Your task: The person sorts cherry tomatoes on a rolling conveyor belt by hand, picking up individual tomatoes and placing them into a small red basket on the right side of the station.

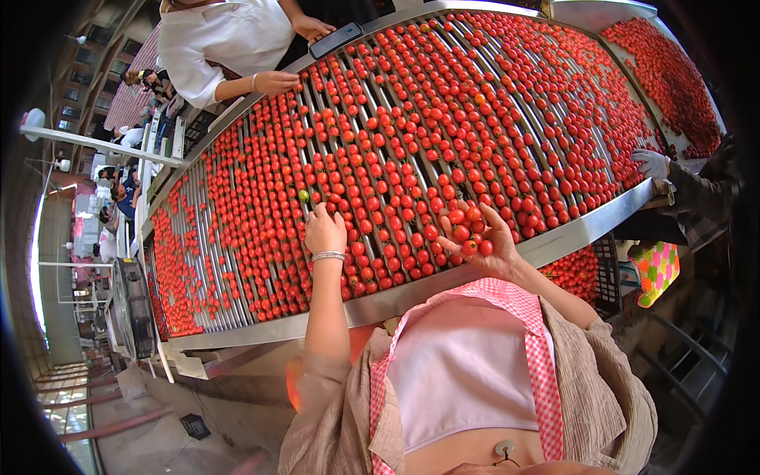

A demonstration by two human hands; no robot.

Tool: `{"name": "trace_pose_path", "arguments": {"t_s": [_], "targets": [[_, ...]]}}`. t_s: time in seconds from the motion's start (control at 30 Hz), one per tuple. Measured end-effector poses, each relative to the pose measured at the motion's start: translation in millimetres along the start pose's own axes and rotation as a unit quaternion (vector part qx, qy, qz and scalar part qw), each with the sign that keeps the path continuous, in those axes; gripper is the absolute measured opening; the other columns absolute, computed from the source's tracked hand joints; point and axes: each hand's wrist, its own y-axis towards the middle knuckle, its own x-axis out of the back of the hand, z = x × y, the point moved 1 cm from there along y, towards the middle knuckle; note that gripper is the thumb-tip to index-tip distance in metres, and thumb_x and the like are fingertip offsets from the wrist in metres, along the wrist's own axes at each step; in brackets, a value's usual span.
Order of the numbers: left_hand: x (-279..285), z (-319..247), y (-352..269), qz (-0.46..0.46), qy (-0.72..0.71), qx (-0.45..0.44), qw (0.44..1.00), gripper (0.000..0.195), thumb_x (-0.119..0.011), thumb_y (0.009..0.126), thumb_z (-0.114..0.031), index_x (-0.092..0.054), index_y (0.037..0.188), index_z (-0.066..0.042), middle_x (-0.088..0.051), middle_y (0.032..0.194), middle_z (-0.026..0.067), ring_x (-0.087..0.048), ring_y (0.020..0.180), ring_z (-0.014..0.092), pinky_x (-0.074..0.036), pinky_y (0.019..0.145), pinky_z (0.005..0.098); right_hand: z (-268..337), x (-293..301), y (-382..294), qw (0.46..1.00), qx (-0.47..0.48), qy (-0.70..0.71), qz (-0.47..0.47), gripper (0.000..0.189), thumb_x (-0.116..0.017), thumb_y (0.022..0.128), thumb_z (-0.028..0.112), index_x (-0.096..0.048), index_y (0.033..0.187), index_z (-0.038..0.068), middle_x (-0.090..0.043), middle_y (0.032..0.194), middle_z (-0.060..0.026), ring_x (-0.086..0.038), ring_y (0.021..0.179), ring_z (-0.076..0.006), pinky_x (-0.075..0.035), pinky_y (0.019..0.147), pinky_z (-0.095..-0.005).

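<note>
Small red tomatoes [377, 168] lie in rows on the metal roller conveyor [439, 274] in front of me. My left hand [326, 230], palm down, has its fingertips down at the tomatoes. Whether they grip one is hidden. A green tomato [304, 195] sits just beyond these fingers, to their left. My right hand [488, 246] is palm up over the near side of the conveyor, fingers curled around several red tomatoes [470, 247], some with green stems.
Across the conveyor, a person's hand [276, 82] touches tomatoes; their other holds a phone [336, 40]. At right, a gloved hand [651, 163] rests near the rail. A black crate [607, 274] beside piled tomatoes [573, 274] stands below the near rail. A fan [132, 309] stands left.
</note>
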Motion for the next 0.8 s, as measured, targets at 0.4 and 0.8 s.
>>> {"name": "trace_pose_path", "arguments": {"t_s": [0.4, 0.8], "targets": [[-22, 7, 24, 0.080, 0.053, -0.031, 0.995, 0.024, -0.055, 0.089, -0.017, -0.053, 0.110, -0.006, -0.063, 0.098, 0.0233, -0.064, 0.089, 0.040, -0.054, 0.072, 0.0483, 22, 7, -2, 1.000, 0.002, -0.011, 0.006, 0.037, -0.060, 0.093, 0.031, -0.057, 0.122, 0.008, -0.053, 0.129, -0.0186, -0.056, 0.115, -0.0350, -0.039, 0.103, -0.0617], [-23, -85, 40, -0.037, -0.174, -0.110, 0.978, 0.026, -0.061, 0.084, -0.009, -0.062, 0.110, -0.007, -0.058, 0.100, 0.0175, -0.057, 0.098, 0.032, -0.049, 0.084, 0.0407, 34, 2, -8, 1.000, -0.020, 0.001, -0.014, 0.038, -0.059, 0.093, 0.030, -0.057, 0.123, 0.006, -0.054, 0.126, -0.0212, -0.057, 0.113, -0.0374, -0.042, 0.102, -0.0621]]}}
